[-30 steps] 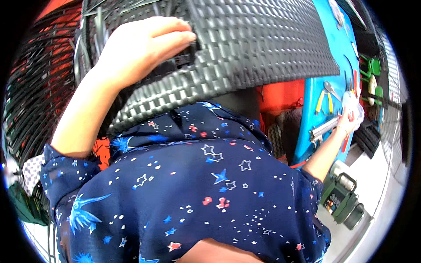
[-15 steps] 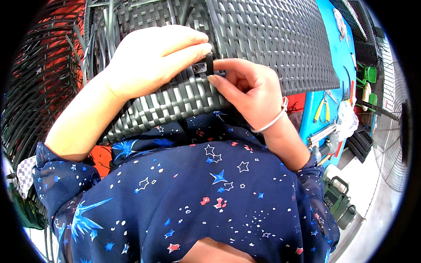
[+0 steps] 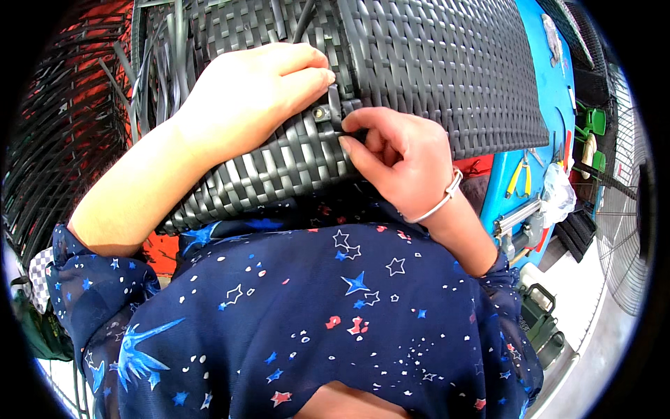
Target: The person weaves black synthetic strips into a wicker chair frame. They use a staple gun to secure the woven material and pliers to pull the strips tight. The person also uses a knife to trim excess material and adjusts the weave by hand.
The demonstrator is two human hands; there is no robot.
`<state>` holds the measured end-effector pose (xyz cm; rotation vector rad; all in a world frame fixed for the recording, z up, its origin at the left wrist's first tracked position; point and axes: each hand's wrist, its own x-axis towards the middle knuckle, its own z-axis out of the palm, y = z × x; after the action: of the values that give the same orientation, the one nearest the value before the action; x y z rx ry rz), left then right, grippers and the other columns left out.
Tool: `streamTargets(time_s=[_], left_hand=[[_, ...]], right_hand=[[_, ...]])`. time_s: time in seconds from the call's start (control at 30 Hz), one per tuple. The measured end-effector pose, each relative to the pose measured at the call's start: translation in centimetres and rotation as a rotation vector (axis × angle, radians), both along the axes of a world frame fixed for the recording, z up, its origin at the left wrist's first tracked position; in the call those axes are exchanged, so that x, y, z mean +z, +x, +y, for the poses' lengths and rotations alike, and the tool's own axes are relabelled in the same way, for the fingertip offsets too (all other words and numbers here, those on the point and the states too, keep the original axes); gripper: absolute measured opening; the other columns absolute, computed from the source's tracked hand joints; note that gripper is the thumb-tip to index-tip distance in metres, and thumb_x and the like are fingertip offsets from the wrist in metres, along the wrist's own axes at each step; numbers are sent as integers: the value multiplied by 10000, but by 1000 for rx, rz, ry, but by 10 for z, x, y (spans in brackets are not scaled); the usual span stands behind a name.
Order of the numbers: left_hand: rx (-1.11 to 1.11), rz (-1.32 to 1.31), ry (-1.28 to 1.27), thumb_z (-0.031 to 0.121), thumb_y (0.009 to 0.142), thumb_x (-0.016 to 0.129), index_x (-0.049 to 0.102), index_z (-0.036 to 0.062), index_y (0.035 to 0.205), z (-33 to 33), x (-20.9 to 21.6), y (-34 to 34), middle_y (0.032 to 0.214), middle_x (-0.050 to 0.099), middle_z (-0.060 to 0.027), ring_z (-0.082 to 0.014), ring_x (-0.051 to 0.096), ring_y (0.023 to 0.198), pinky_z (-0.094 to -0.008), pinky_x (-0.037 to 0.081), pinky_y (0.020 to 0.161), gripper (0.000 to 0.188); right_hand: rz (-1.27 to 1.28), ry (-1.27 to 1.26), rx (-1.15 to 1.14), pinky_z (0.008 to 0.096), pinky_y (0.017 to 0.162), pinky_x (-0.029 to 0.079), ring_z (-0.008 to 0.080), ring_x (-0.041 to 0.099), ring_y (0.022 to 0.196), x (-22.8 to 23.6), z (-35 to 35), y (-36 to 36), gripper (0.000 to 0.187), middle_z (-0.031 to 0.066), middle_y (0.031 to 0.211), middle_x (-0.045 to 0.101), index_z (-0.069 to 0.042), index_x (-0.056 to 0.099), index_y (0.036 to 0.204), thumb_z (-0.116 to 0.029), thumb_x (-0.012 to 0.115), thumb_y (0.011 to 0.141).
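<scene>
A black woven wicker panel (image 3: 279, 164) lies across my lap, its strips crossing over a rounded front edge. A flat black plastic strip (image 3: 336, 105) stands up from the weave beside a small metal bracket (image 3: 321, 113) with a hole. My left hand (image 3: 255, 101) rests over the weave, its fingertips closed at the strip's upper end. Lower down, my right hand (image 3: 412, 157) bends its thumb and forefinger together around the strip's lower part; the exact contact between those fingertips is dark and hard to see.
Loose strip ends (image 3: 174, 63) stick up at the far left. To the right, a blue table (image 3: 513, 174) carries yellow-handled pliers (image 3: 518, 178), a clear plastic bag (image 3: 558, 192) and metal clamps. A large fan (image 3: 628, 202) and a dark green case (image 3: 539, 314) stand farther right.
My right hand has shifted slightly down and right along the strip, uncovering more of the weave beside the bracket. My left hand stays at nearly the same spot. The whole view has moved a little.
</scene>
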<state>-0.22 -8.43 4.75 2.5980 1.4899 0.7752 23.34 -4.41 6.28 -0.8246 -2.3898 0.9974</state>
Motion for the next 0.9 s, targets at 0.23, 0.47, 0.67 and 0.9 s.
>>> streamTargets(time_s=[0.23, 0.47, 0.67, 0.9], left_hand=[[96, -364, -456, 144, 853, 746, 770, 34, 952, 9, -1, 2, 924, 750, -129, -277, 731, 822, -341, 588, 765, 150], [51, -621, -1019, 122, 895, 713, 775, 1, 1054, 26, 8, -6, 895, 781, -99, -119, 707, 797, -283, 571, 785, 209], [50, -709, -1209, 256, 953, 677, 768, -1, 1091, 26, 12, -4, 967, 776, -63, -93, 677, 899, -271, 542, 852, 305], [4, -721, -1184, 367, 966, 676, 792, 45, 1008, 26, 2, 9, 798, 711, 17, -80, 596, 745, -268, 489, 717, 344]], right_hand=[[12, 272, 85, 324, 478, 443, 201, 558, 484, -11, -7, 6, 234, 63, 638, 599, -49, 699, 1037, -58, 771, 814], [24, 407, 101, 348, 486, 471, 225, 606, 522, -16, -9, 7, 340, 53, 693, 641, -56, 671, 1114, -72, 779, 792], [20, 426, 109, 329, 477, 464, 196, 589, 512, -15, -8, 8, 272, 25, 655, 590, -59, 683, 1056, -111, 754, 799], [7, 414, 121, 313, 487, 479, 179, 606, 528, -12, -7, 9, 259, 17, 674, 602, -56, 684, 1047, -113, 737, 800]])
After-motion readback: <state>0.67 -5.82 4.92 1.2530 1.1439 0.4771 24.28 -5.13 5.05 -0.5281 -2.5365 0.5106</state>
